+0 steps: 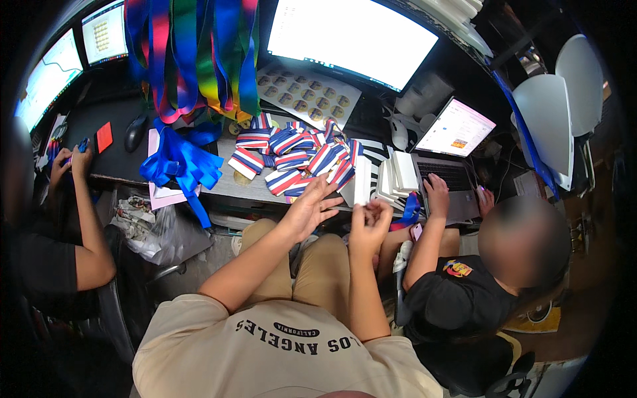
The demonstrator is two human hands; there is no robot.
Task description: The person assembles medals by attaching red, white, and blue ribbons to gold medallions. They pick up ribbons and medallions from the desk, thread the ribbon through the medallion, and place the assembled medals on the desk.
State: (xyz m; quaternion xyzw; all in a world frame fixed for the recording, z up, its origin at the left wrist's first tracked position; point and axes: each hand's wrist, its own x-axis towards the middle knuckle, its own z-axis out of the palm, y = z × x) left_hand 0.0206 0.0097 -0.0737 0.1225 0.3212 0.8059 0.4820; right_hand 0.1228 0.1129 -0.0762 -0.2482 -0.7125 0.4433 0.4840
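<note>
My left hand [309,209] is open, its fingers spread just in front of a pile of red, white and blue striped ribbons [292,159] on the desk. To its right, my right hand [371,224] is closed with the fingers curled in. Whether anything small is between them is hidden. A narrow white box [362,179] stands right behind my right fingertips; I cannot tell whether they touch it. More white boxes [403,171] lean in a row to the right. Round gold medals show partly under the ribbons.
Blue ribbons [178,162] lie left on the desk [225,189]; multicoloured ribbons [192,53] hang above. A sheet of round stickers [308,96] lies below a large monitor [352,40]. A co-worker at right uses a laptop [451,179]; another at left handles a small blue thing.
</note>
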